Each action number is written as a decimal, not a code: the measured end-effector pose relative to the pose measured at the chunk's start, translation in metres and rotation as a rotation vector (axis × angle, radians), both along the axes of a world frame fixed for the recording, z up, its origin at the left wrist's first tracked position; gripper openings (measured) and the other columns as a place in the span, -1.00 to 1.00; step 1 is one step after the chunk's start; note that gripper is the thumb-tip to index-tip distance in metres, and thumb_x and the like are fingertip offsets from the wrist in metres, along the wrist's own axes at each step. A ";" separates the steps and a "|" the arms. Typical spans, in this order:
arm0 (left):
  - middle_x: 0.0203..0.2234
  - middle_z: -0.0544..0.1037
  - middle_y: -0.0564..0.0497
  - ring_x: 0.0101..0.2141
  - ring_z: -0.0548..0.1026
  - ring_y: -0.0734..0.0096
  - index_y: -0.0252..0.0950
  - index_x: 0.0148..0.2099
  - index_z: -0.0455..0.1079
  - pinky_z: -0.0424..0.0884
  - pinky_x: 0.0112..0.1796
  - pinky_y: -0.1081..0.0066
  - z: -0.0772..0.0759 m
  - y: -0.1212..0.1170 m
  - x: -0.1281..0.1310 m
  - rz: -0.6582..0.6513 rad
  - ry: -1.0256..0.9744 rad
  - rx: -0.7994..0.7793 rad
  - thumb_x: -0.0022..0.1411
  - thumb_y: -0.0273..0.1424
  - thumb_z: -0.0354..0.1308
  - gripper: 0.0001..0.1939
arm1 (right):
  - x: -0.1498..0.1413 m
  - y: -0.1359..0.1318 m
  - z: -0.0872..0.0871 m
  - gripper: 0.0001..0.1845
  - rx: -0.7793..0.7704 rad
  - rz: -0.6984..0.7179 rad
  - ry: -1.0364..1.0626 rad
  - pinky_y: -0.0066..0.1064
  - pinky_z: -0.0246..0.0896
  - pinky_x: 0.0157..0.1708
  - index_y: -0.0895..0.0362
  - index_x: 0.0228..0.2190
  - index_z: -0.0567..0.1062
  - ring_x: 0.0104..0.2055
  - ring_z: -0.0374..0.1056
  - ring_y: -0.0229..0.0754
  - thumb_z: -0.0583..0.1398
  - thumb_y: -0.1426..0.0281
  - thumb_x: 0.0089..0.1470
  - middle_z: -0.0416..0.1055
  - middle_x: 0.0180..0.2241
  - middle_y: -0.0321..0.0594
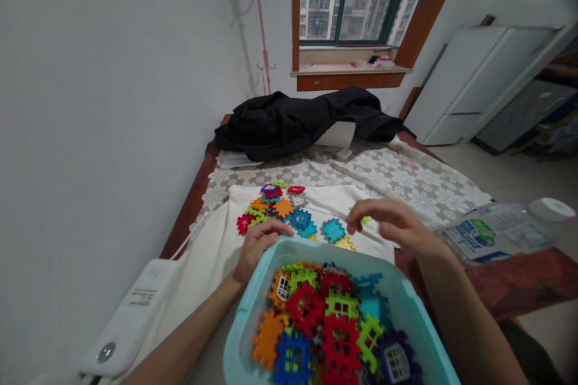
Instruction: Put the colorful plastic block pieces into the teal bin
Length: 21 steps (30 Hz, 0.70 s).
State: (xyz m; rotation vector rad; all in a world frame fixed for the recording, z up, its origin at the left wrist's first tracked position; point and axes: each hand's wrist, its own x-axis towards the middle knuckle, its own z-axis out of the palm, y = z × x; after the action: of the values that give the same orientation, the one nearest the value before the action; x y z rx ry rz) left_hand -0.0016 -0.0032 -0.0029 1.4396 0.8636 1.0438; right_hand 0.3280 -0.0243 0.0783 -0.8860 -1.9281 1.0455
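Note:
A light blue plastic bin point(347, 255) stands close in front of me, full of notched interlocking building tiles point(339, 343) in red, orange, green, blue and purple. My left hand point(261, 245) is at the bin's far left corner, its fingers reaching forward past the rim towards a loose pile of tiles point(283, 208) on the white cloth. I see nothing held in it. Beyond the far right corner my right hand point(397, 225) hovers, fingers bent and apart, nothing visible between them. Nearest its fingertips lies a light blue tile point(333, 230), with a yellow tile point(345, 243) beside it.
A large clear bottle point(501, 231) with a white cap is on the right. A white power strip point(130, 319) lies at the left by the wall. Black fabric point(307, 120) covers the table's far end, over a white box point(336, 134). Patterned tablecloth point(406, 171) lies under the white cloth point(239, 194).

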 end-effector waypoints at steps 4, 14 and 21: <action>-0.30 0.69 -0.08 -0.25 0.57 0.18 -0.28 -0.21 0.67 0.40 -0.20 0.32 0.000 0.001 -0.001 0.002 0.031 -0.001 0.21 -0.28 0.17 -0.72 | 0.025 0.033 -0.038 -0.68 0.126 -0.285 -0.625 -0.12 0.42 -0.01 0.01 0.02 0.59 -0.05 0.51 0.05 0.26 0.22 0.26 0.57 0.02 -0.05; -0.30 0.70 -0.06 -0.25 0.57 0.20 -0.27 -0.22 0.67 0.40 -0.21 0.33 0.003 0.000 0.000 -0.004 -0.004 -0.008 0.20 -0.28 0.18 -0.73 | 0.033 0.055 -0.066 -0.54 0.128 -0.321 -0.893 -0.14 0.38 0.01 0.11 0.07 0.58 0.01 0.48 0.11 0.27 0.43 0.11 0.56 0.00 0.03; -0.30 0.70 -0.06 -0.27 0.56 0.22 -0.27 -0.20 0.67 0.38 -0.22 0.34 0.000 0.000 0.000 -0.013 -0.020 -0.008 0.21 -0.29 0.18 -0.73 | -0.003 0.040 -0.058 -0.40 0.121 0.076 -0.713 -0.09 0.34 0.16 0.00 0.21 0.50 0.12 0.42 0.06 0.30 0.44 0.13 0.47 0.14 -0.05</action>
State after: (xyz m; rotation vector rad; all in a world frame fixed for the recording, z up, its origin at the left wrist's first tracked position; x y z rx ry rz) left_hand -0.0017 -0.0028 -0.0025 1.4241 0.8419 1.0419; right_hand 0.3254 0.0154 0.0207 -1.2336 -2.5906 0.6843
